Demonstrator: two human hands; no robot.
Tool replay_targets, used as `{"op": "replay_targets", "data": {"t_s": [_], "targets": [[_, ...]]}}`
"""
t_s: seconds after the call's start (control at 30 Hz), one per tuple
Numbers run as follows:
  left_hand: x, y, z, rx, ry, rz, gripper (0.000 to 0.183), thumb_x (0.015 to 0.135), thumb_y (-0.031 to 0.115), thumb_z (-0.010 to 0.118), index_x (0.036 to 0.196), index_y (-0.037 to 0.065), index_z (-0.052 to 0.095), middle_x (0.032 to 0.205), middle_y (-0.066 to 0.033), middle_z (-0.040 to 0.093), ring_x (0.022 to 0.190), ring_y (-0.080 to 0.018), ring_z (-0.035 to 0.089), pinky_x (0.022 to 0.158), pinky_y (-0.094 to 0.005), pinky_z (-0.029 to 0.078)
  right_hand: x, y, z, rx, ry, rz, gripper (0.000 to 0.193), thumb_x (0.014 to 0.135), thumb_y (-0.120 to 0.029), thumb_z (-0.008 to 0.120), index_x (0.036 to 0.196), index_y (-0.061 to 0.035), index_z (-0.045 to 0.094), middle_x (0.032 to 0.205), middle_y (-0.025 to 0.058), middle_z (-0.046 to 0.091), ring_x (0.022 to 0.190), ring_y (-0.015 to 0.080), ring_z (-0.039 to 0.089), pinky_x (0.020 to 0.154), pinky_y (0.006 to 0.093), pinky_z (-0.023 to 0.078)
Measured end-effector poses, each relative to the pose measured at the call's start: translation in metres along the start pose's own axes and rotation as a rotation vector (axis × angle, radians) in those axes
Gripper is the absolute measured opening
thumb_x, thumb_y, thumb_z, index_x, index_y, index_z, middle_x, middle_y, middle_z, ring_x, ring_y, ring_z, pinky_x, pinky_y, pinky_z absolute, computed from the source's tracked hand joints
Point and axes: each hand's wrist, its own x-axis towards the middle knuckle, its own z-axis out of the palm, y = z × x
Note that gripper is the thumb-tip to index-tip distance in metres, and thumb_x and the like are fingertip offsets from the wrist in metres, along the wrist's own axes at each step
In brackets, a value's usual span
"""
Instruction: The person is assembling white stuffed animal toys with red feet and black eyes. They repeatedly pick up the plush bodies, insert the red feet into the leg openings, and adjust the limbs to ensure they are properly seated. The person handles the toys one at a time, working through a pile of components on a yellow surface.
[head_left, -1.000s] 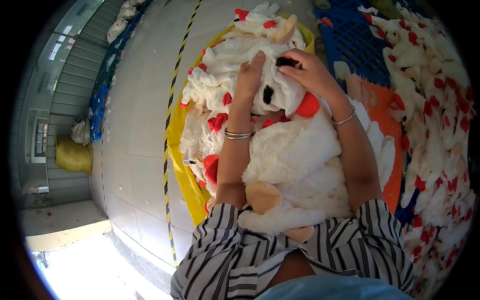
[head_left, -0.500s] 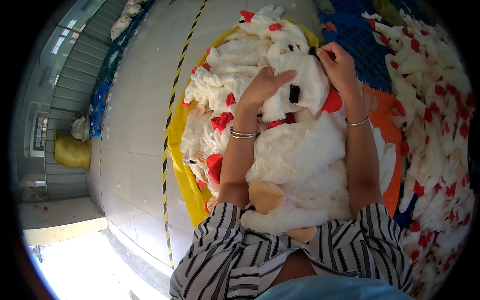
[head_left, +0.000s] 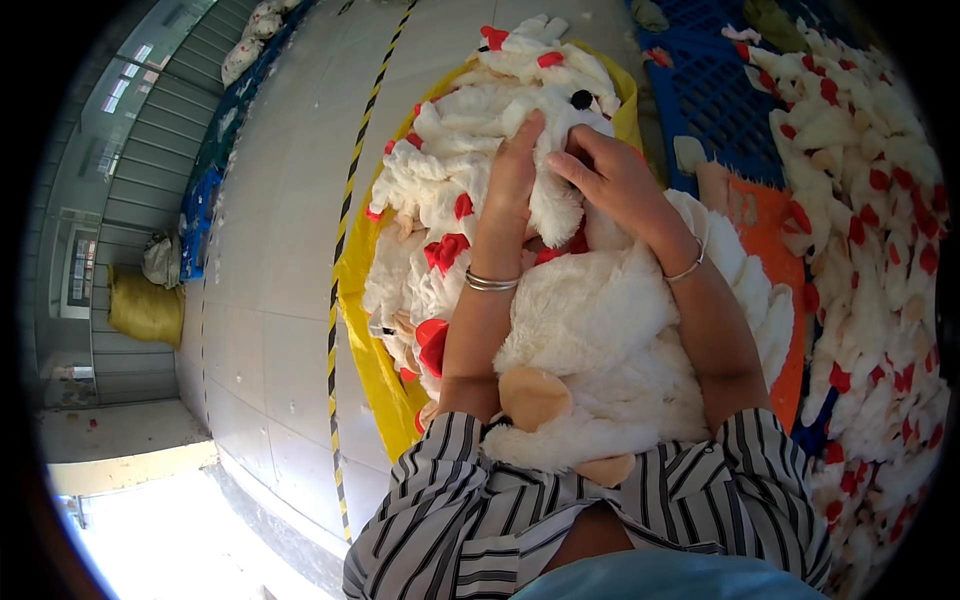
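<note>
Hands work the head of a white plush chicken (head_left: 610, 330) lying in a seated person's lap. At far left a yellow sack (head_left: 145, 310) sits by the wall; a heap of finished chickens (head_left: 440, 210) fills a yellow sheet (head_left: 372, 350). The left hand (head_left: 515, 180) grips the head, fingers closed on the fur; the right hand (head_left: 610, 180) pinches beside the black eye (head_left: 581, 99). More toys (head_left: 870, 200) pile at right. Judged step: checking or fixing the face, which calls for a steady hold and fine fingertip work.

A plush toy (head_left: 610, 350) lies in the lap, head toward 12 o'clock. The left hand (head_left: 515, 190) and right hand (head_left: 615, 180) rest on its head. A sack (head_left: 375, 360) of toys lies at 11 o'clock, a crate (head_left: 725, 90) at 1, a toy heap (head_left: 880, 230) at 3.
</note>
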Motion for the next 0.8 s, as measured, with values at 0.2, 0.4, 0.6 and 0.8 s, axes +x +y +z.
{"op": "replay_targets", "data": {"t_s": [0.2,0.4,0.6,0.8], "targets": [[0.000,0.000,0.001,0.015,0.005,0.056,0.043,0.095,0.031,0.056,0.121,-0.004,0.057,0.111,-0.0122,0.064,0.095,-0.0220,0.065,0.081,-0.0332,0.053,-0.001,-0.002,-0.009,0.229,-0.116,0.135,0.040,0.099,-0.031,0.053,0.071,-0.0039,0.045,0.061,0.0028,0.044,0.058,0.0131,0.043,0.055,0.0316,0.036],[0.002,0.010,-0.018,-0.132,0.113,-0.041,0.050,0.096,0.039,0.050,0.119,-0.005,0.057,0.105,-0.0146,0.066,0.086,-0.0247,0.067,0.078,-0.0348,0.056,0.007,0.029,-0.069,0.651,0.148,0.149,0.038,0.100,-0.033,0.049,0.071,-0.0084,0.048,0.063,-0.0022,0.045,0.063,0.0067,0.043,0.057,0.0255,0.033],[0.002,0.007,-0.004,-0.086,0.070,0.022,0.047,0.095,0.035,0.055,0.125,-0.002,0.054,0.115,-0.0111,0.063,0.102,-0.0232,0.063,0.087,-0.0351,0.053,-0.004,0.062,-0.034,0.319,-0.113,0.691,0.036,0.099,-0.038,0.048,0.088,-0.0073,0.063,0.067,0.0003,0.052,0.063,0.0069,0.045,0.056,0.0231,0.035],[0.003,0.001,-0.014,0.034,0.071,0.108,0.041,0.093,0.032,0.060,0.115,-0.002,0.060,0.106,-0.0091,0.066,0.094,-0.0176,0.064,0.081,-0.0309,0.052,-0.008,0.056,-0.044,0.611,-0.107,0.489,0.033,0.098,-0.034,0.051,0.096,-0.0040,0.064,0.072,0.0046,0.059,0.056,0.0094,0.046,0.051,0.0245,0.037]]}}
